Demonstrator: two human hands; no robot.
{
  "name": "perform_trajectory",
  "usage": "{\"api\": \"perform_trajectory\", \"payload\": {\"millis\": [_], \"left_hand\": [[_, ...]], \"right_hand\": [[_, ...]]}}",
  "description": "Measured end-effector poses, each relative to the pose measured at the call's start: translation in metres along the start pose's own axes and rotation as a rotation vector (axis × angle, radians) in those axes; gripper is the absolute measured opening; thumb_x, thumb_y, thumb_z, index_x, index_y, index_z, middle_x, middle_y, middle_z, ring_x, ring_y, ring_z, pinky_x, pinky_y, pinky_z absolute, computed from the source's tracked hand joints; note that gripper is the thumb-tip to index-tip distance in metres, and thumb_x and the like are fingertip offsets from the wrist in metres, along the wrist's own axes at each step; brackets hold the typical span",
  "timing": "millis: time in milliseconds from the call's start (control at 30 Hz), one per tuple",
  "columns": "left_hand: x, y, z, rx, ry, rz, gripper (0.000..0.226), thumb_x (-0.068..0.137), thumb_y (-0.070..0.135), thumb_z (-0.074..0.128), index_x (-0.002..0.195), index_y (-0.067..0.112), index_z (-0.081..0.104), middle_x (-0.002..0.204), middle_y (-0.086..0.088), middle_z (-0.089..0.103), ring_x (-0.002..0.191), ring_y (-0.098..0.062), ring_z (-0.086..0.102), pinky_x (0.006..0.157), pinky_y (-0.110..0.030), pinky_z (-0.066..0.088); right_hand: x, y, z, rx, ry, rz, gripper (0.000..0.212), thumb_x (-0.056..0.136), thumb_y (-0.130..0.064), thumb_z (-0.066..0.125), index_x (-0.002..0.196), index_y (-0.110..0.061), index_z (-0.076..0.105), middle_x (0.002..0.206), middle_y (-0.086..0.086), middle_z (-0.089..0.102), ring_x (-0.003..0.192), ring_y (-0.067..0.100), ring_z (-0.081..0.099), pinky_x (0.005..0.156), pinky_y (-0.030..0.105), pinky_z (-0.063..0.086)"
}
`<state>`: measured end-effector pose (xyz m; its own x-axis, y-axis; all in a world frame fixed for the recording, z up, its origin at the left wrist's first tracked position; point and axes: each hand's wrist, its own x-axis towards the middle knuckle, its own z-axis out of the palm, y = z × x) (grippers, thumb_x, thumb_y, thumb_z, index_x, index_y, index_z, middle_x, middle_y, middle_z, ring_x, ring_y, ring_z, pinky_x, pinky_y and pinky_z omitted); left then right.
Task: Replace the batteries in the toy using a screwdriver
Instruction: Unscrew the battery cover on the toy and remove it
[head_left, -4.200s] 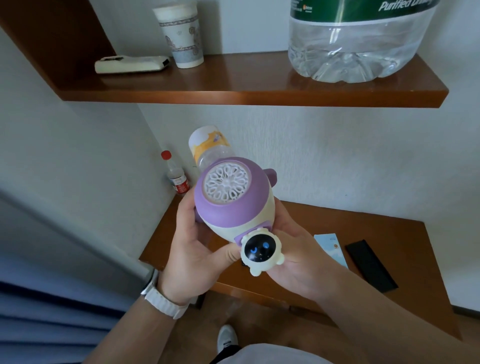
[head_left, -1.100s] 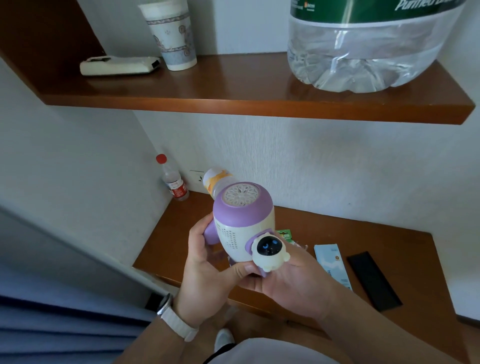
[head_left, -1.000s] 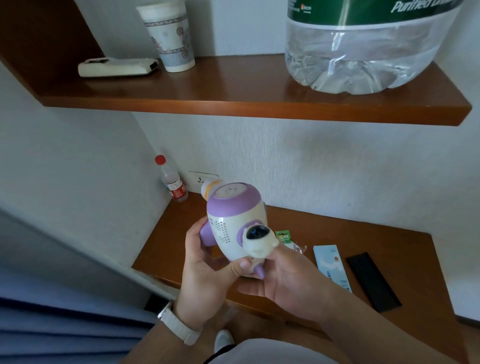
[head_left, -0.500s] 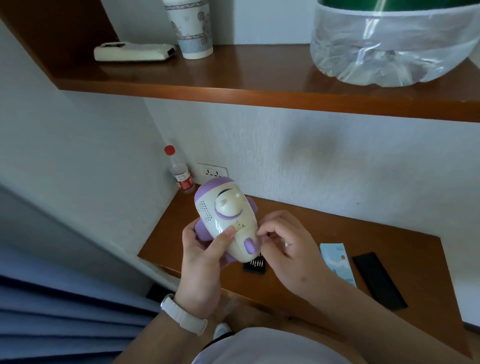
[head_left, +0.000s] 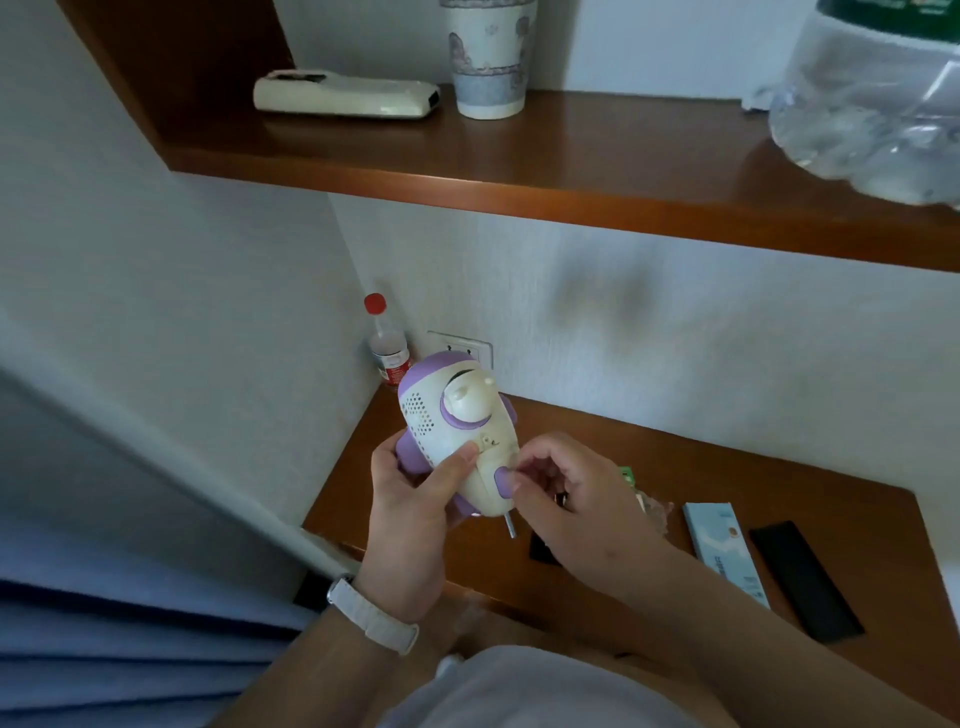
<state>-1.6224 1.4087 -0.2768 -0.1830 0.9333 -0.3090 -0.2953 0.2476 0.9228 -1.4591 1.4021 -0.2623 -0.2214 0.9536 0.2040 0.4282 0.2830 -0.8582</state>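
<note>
Nearest, the left hand (head_left: 415, 499), with a white strap (head_left: 371, 616) at its wrist, grips the toy (head_left: 457, 415) from the side, thumb pressed on the cream shell. The right hand (head_left: 566, 499), which cradled the toy a second ago, now has its fingers curled round what appears to be a slim screwdriver (head_left: 511, 524), fingertips touching the toy's lower end. The toy, formerly showing its purple grille, is turned cream side up, held above the desk (head_left: 727, 467). Beyond lie a blue box (head_left: 724, 551) and black strip (head_left: 805, 582); farther, a red-capped bottle (head_left: 387, 348) stands beside a wall socket (head_left: 462, 345).
</note>
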Motion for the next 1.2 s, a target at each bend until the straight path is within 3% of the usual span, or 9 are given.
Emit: {"api": "perform_trajectory", "payload": {"millis": [200,300,367,533,667,800,933,1067,1200], "left_hand": [[0.028,0.014,-0.033,-0.007,-0.014,0.009,0.097,0.053,0.042,0.084,0.137,0.020,0.044,0.125,-0.003,0.067,0.110,-0.027,0.069,0.079,-0.046,0.062],[0.041,0.016,-0.046,0.018,-0.010,0.025,0.100,0.051,0.047,0.084,0.138,0.021,0.043,0.125,-0.001,0.065,0.111,-0.025,0.068,0.082,-0.047,0.062],[0.049,0.017,-0.054,0.007,-0.021,0.020,0.101,0.050,0.046,0.085,0.138,0.021,0.042,0.126,0.000,0.065,0.112,-0.025,0.068,0.083,-0.048,0.061],[0.059,0.014,-0.066,-0.028,-0.025,-0.027,0.096,0.053,0.039,0.083,0.138,0.022,0.043,0.124,0.002,0.066,0.109,-0.023,0.069,0.078,-0.043,0.063],[0.067,0.008,-0.069,-0.051,-0.053,-0.078,0.093,0.053,0.038,0.084,0.137,0.021,0.045,0.126,-0.001,0.067,0.109,-0.025,0.070,0.077,-0.044,0.062],[0.073,0.003,-0.065,-0.064,-0.058,-0.094,0.090,0.055,0.033,0.084,0.135,0.020,0.046,0.123,-0.001,0.067,0.106,-0.022,0.071,0.074,-0.041,0.062],[0.077,-0.008,-0.057,-0.004,0.019,-0.087,0.084,0.059,0.031,0.083,0.133,0.024,0.045,0.122,0.001,0.066,0.104,-0.018,0.071,0.076,-0.041,0.063],[0.084,-0.017,-0.055,0.121,0.057,0.002,0.073,0.070,0.017,0.087,0.129,0.025,0.045,0.116,0.007,0.066,0.098,-0.008,0.071,0.075,-0.034,0.063],[0.093,-0.025,-0.051,0.083,0.050,-0.072,0.067,0.071,0.015,0.086,0.123,0.030,0.047,0.115,0.005,0.068,0.099,-0.012,0.072,0.079,-0.043,0.063]], "right_hand": [[0.024,-0.016,0.036,-0.290,-0.040,0.016,0.018,0.092,-0.048,0.057,0.087,-0.032,0.050,0.076,-0.027,0.048,0.083,-0.012,0.053,0.060,0.005,0.040],[0.035,-0.019,0.055,-0.497,0.005,-0.100,0.023,0.092,-0.049,0.057,0.083,-0.034,0.043,0.069,-0.031,0.037,0.064,-0.011,0.050,0.049,0.004,0.027],[0.043,-0.017,0.066,-0.566,0.022,-0.145,0.022,0.091,-0.049,0.050,0.081,-0.030,0.046,0.069,-0.025,0.043,0.054,-0.005,0.041,0.052,0.004,0.023],[0.048,-0.012,0.080,-0.526,-0.007,-0.147,0.030,0.095,-0.046,0.044,0.084,-0.022,0.058,0.073,-0.016,0.053,0.058,-0.004,0.043,0.053,0.006,0.032],[0.052,-0.003,0.086,-0.440,0.000,-0.156,0.019,0.096,-0.040,0.049,0.082,-0.036,0.038,0.068,-0.028,0.034,0.066,-0.011,0.045,0.056,0.005,0.033],[0.053,0.011,0.086,-0.410,0.010,-0.143,0.022,0.098,-0.040,0.049,0.083,-0.041,0.032,0.069,-0.028,0.033,0.067,-0.011,0.044,0.056,0.006,0.031],[0.056,0.028,0.086,-0.394,-0.020,-0.088,0.022,0.097,-0.045,0.046,0.078,-0.035,0.040,0.067,-0.021,0.039,0.063,-0.004,0.046,0.053,0.009,0.031],[0.053,0.041,0.089,-0.217,-0.056,0.121,0.030,0.097,-0.037,0.055,0.072,-0.020,0.054,0.066,-0.006,0.052,0.065,0.012,0.050,0.054,0.017,0.036],[0.058,0.045,0.083,-0.309,-0.089,0.069,0.026,0.098,-0.033,0.053,0.075,-0.021,0.054,0.068,-0.014,0.048,0.069,0.007,0.050,0.058,0.010,0.036]]}}
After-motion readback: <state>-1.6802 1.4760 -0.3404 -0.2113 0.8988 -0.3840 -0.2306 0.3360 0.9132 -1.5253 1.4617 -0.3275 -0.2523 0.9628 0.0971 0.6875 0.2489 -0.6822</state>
